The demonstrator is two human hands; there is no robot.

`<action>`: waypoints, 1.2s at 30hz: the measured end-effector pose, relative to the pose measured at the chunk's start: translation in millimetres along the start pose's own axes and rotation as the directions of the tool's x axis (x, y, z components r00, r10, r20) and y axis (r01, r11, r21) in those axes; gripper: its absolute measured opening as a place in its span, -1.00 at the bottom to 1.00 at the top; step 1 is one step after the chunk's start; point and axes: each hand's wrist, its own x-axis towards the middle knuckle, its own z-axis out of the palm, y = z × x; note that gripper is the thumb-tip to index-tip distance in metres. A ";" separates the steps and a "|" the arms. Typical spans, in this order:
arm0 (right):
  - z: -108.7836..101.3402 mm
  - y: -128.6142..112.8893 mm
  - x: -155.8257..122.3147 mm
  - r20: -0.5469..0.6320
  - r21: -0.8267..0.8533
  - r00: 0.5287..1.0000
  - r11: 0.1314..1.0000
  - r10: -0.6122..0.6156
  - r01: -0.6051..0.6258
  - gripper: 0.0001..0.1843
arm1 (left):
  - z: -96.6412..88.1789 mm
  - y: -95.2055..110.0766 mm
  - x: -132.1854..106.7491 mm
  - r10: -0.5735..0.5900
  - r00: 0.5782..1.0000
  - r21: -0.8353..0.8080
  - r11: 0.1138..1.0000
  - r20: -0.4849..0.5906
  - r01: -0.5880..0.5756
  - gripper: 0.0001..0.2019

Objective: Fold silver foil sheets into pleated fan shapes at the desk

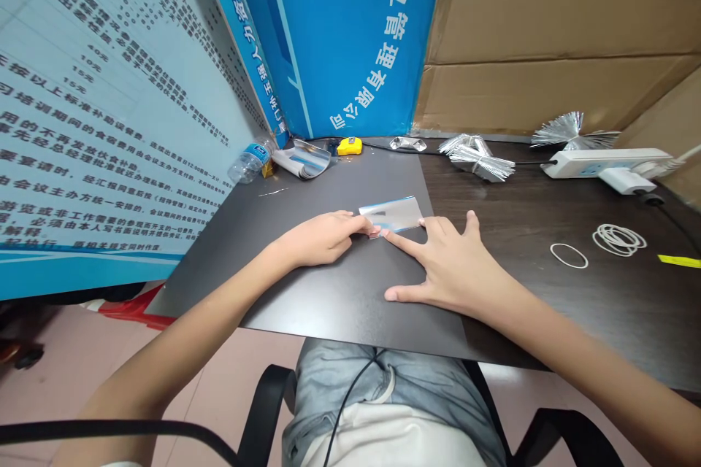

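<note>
A small rectangular sheet of shiny silver foil [399, 213] lies flat on the table in front of me, reflecting blue. My left hand [318, 239] is at its lower left corner, with thumb and fingers closed together on the edge. My right hand [454, 263] has its fingers spread, the thumb stretched out to the left on the table. Its index fingertip touches the sheet's near edge, close to the left fingertips, and another fingertip rests at the right end. Whether the near edge is folded is too small to tell.
Along the back stand a plastic bottle [252, 162], a curled silver sheet [304, 159], a yellow tape measure [350, 147], tied foil bundles [482, 159] [574, 135] and a power strip [607, 162]. White rubber bands [618, 240] lie at right. Printed panels and cardboard [558, 7] wall the table.
</note>
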 end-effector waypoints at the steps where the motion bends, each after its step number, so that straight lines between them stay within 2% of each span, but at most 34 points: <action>1: -0.4 -1.1 -0.3 0.009 -0.001 1.000 1.000 0.006 -0.006 0.08 | 1.1 -0.9 0.7 0.021 1.000 0.021 1.000 -0.008 -0.021 -0.47; 7: -1.8 -7.5 -1.0 0.060 0.029 0.997 0.999 0.042 -0.044 0.17 | 10.1 -8.8 -1.3 0.191 0.979 0.035 0.981 -0.077 -0.189 -0.50; 13: -4.3 -13.3 0.0 0.094 0.061 0.993 0.995 0.071 -0.077 0.21 | 11.7 -10.9 -4.0 0.147 0.979 -0.043 0.987 -0.138 -0.155 -0.51; 17: -6.6 -22.5 2.1 0.116 0.043 0.987 0.993 0.108 -0.113 0.24 | 11.7 -14.6 -1.9 0.172 0.969 -0.114 0.974 -0.178 -0.194 -0.53; 23: -6.3 -30.5 3.9 0.137 0.046 0.982 0.990 0.129 -0.137 0.25 | 10.8 -17.0 0.2 0.211 0.958 -0.081 0.970 -0.196 -0.230 -0.55; 26: -6.9 -31.4 4.1 0.141 0.059 0.981 0.988 0.131 -0.140 0.25 | 4.6 -11.8 13.3 0.200 0.955 -0.034 0.976 -0.219 -0.213 -0.58; 28: -8.5 -32.1 4.0 0.134 0.069 0.982 0.988 0.129 -0.139 0.24 | -1.3 -5.1 31.9 0.178 0.958 0.017 0.984 -0.225 -0.179 -0.56; 30: -10.9 -32.9 3.9 0.135 0.078 0.982 0.987 0.132 -0.143 0.23 | -6.3 3.8 57.5 0.100 0.970 0.096 0.992 -0.223 -0.081 -0.50; 32: -13.1 -33.7 3.7 0.147 0.086 0.979 0.985 0.139 -0.152 0.23 | -7.8 13.8 86.5 -0.056 0.969 0.139 0.986 -0.241 0.091 -0.42; 34: -13.9 -33.9 3.4 0.153 0.097 0.977 0.982 0.147 -0.163 0.23 | -3.9 22.7 114.4 -0.218 0.947 0.163 0.952 -0.236 0.260 -0.34; 36: -12.5 -33.5 3.0 0.144 0.115 0.979 0.980 0.147 -0.164 0.24 | 4.8 28.8 137.4 -0.341 0.918 0.160 0.913 -0.203 0.375 -0.24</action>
